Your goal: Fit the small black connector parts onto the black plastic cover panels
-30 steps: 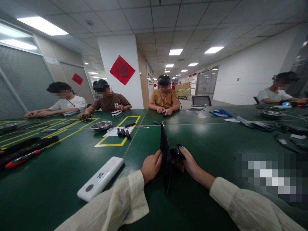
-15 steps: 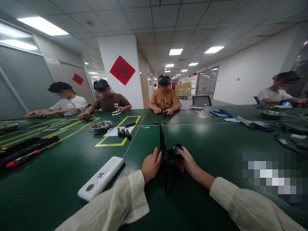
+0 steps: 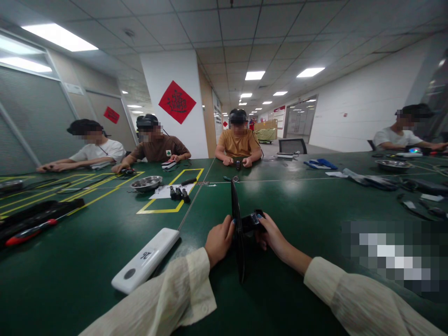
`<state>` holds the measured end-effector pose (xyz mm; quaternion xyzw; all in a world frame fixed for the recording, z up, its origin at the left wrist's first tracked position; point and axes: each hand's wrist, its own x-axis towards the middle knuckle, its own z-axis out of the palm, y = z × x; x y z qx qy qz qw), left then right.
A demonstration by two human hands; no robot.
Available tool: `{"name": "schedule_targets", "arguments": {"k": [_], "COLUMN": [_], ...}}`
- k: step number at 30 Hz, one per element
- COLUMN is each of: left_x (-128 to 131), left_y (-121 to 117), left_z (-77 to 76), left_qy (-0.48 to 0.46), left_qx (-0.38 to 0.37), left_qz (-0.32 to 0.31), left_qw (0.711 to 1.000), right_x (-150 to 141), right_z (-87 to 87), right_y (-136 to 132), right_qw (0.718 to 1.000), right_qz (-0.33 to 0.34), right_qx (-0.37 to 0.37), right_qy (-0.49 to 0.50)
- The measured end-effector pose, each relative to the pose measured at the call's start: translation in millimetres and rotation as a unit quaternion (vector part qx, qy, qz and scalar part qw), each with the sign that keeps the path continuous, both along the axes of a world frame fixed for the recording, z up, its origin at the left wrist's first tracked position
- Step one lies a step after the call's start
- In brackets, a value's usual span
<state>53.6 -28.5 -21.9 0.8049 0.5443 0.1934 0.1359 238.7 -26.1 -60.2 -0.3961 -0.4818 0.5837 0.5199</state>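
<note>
A thin black panel (image 3: 238, 233) stands on edge in front of me, seen almost edge-on, so its faces hardly show. From its right side a small black block-shaped part (image 3: 251, 222) sticks out; whether the two are joined I cannot tell. My left hand (image 3: 220, 240) is closed at the panel's left side, its fingertips against it. The fingers of my right hand (image 3: 268, 231) are wrapped round the outer end of the black part. A white box-shaped device marked 26 (image 3: 149, 259) lies on the green table (image 3: 280, 298), left of my left hand.
Black cylindrical parts (image 3: 179, 194) and a metal bowl (image 3: 147, 184) sit ahead on the left. A red-handled tool (image 3: 31, 232) lies at far left. Plastic bags (image 3: 367, 179) and another metal bowl (image 3: 394, 165) are at right. Several people sit round the table, including one opposite (image 3: 238, 142).
The whole view has shifted very slightly. Both hands keep the same hold on the panel and the black part.
</note>
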Motion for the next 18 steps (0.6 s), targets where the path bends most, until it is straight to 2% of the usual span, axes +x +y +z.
{"name": "schedule_targets", "arguments": {"k": [8,18], "left_x": [0.0,-0.2], "left_y": [0.1,-0.5], "left_z": [0.5,3.2], "left_qy": [0.020,0.027], "left_qx": [0.011,0.010], "left_qz": [0.002,0.001], "left_qw": [1.000,1.000], "right_x": [-1.2,0.6], "right_z": [1.0,-6.9], "right_y": [0.4,6.0], "right_qw": [1.000,1.000], "right_qz": [-0.011,-0.001], "right_qx": [-0.001,-0.003], "right_qy": [-0.009,-0.003]}}
